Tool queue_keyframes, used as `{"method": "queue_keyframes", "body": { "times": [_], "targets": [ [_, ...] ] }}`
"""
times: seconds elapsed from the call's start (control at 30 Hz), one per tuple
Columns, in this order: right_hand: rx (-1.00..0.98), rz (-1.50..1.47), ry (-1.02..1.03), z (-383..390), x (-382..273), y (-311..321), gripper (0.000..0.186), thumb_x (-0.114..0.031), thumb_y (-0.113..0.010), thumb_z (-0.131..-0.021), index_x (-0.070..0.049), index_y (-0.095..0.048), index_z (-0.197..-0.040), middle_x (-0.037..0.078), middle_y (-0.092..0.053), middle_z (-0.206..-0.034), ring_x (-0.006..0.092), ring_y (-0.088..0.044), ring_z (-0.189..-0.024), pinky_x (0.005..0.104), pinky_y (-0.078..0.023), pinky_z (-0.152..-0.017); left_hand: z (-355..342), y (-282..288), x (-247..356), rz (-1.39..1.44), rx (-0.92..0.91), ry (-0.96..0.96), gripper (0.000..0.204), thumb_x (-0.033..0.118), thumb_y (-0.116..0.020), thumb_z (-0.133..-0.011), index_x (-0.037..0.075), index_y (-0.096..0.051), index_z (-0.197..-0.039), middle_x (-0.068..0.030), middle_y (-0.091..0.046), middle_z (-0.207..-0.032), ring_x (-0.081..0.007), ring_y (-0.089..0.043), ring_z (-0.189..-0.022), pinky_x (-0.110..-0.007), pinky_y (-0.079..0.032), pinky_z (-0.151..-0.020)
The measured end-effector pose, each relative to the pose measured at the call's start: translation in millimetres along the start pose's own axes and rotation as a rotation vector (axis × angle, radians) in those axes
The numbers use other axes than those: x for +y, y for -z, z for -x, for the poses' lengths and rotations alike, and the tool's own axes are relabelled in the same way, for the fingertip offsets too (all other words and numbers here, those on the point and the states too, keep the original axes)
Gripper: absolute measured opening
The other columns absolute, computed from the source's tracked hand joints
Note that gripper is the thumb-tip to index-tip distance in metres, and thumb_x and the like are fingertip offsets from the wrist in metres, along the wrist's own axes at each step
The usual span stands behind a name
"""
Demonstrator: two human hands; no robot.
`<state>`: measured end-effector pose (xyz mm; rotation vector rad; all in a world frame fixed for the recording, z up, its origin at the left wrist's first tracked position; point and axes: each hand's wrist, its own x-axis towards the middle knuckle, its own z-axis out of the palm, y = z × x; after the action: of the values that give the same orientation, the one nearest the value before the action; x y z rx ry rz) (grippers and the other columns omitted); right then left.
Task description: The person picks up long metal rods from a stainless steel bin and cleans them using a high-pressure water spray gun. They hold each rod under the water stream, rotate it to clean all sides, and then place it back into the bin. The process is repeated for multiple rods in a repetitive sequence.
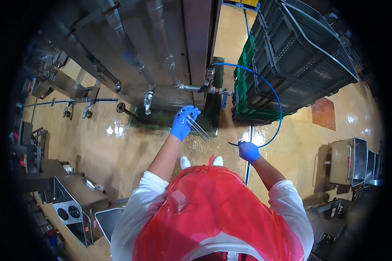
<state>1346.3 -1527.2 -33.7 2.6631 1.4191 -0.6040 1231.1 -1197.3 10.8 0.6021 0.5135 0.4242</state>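
Tan floor [298, 154] glistens beside crates [292, 61]; left grip [181, 123] holds rods [199, 129], right grip [249, 152] hose [281, 112].

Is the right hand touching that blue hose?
Touching. The head view shows the gloved right hand closed around the blue hose, with the free end sticking out past it.

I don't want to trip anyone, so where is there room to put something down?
There's bare floor between the right forearm and the steel bin at right. More lies left of the left forearm, above the steel equipment at lower left. It's crowded by the stacked crates, where the blue hose loops to the right hand.
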Motion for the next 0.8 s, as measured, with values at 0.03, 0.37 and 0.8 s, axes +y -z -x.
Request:
{"method": "queue_keyframes", "body": {
  "times": [0.03,0.37,0.8],
  "targets": [
    [-0.017,0.008,0.008,-1,1,2,0.019,-0.014,-0.054,-0.088,-0.005,-0.065,-0.1,0.019,-0.072,-0.091,0.038,-0.072,-0.083,0.0496,-0.058,-0.071,2,19,-2,0.144,0.076,0.053,0.034,0.005,-0.068,-0.093,-0.002,-0.057,-0.124,-0.0149,-0.064,-0.106,-0.0283,-0.068,-0.1,-0.04,-0.059,-0.093],
    [0.338,-0.178,0.071,-23,-60,58,0.011,-0.016,-0.055,-0.089,-0.008,-0.063,-0.091,0.018,-0.069,-0.081,0.0382,-0.069,-0.073,0.0508,-0.056,-0.065,13,75,-19,0.032,0.139,0.187,0.038,0.019,-0.065,-0.097,0.003,-0.061,-0.132,-0.0198,-0.064,-0.125,-0.0341,-0.064,-0.117,-0.045,-0.054,-0.101],
    [0.45,-0.208,0.371,-46,-147,87,0.011,-0.013,-0.055,-0.086,-0.006,-0.063,-0.086,0.02,-0.067,-0.075,0.0393,-0.068,-0.066,0.0495,-0.055,-0.059,-7,106,-41,-0.177,0.264,0.279,0.019,0.012,-0.075,-0.088,0.001,-0.068,-0.101,-0.0134,-0.071,-0.091,-0.026,-0.072,-0.081,-0.035,-0.062,-0.072]
  ]
}}
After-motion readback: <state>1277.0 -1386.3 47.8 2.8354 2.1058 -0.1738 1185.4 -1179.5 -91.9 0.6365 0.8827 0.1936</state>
